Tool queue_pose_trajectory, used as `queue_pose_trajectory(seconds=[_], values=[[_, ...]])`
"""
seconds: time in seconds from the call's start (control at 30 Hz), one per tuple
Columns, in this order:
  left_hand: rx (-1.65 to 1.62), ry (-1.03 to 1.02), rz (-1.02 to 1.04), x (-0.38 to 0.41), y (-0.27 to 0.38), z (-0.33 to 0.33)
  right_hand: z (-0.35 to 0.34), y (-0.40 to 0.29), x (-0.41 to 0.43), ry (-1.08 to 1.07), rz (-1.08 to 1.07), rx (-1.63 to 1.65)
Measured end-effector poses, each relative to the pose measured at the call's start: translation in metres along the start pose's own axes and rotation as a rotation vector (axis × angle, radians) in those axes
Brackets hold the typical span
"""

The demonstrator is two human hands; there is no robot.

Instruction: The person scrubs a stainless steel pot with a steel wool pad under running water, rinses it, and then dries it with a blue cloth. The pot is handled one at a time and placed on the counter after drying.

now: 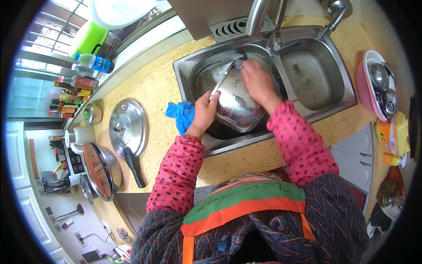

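A shiny metal pot is tilted on its side in the left basin of a steel double sink. My left hand grips its rim, thumb on the outer wall. Against the pot's far side lies my right hand, blurred, fingers pointing away from me. A small greyish thing shows by its fingertips; whether the hand holds it is unclear. The basin beneath looks wet, with whitish suds on its walls. A blue cloth lies on the counter just left of my left hand.
A pressure-cooker lid with a black handle lies on the speckled yellow counter. The faucet hangs over the sink's back edge. Bottles line the windowsill. At right stand a pink basin holding metal bowls and a yellow package.
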State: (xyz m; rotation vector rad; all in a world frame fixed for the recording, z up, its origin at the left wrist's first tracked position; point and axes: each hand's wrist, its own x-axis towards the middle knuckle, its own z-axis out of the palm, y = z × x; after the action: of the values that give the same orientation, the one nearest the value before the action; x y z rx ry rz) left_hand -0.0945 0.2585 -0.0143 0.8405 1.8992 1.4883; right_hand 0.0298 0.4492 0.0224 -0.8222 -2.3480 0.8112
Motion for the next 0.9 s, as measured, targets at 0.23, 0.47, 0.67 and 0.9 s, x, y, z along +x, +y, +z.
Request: queue_pose_trajectory(seconds=[0.23,0.47,0.67,0.9], values=[[0.021,-0.009,0.029,0.0,-0.007,-0.002,-0.002,-0.025,-0.017,-0.045,-0.041,-0.16],[-0.105,-0.066,-0.041,-0.005,0.015,-0.002,-0.001,-0.022,-0.034,0.131,-0.171,-0.176],[-0.158,-0.125,-0.082,-0.001,0.022,-0.008,0.009,-0.065,-0.077,0.005,-0.462,-0.335],[0.116,0.011,-0.039,0.005,0.007,-0.008,0.008,-0.046,-0.115,-0.019,-0.552,-0.295]])
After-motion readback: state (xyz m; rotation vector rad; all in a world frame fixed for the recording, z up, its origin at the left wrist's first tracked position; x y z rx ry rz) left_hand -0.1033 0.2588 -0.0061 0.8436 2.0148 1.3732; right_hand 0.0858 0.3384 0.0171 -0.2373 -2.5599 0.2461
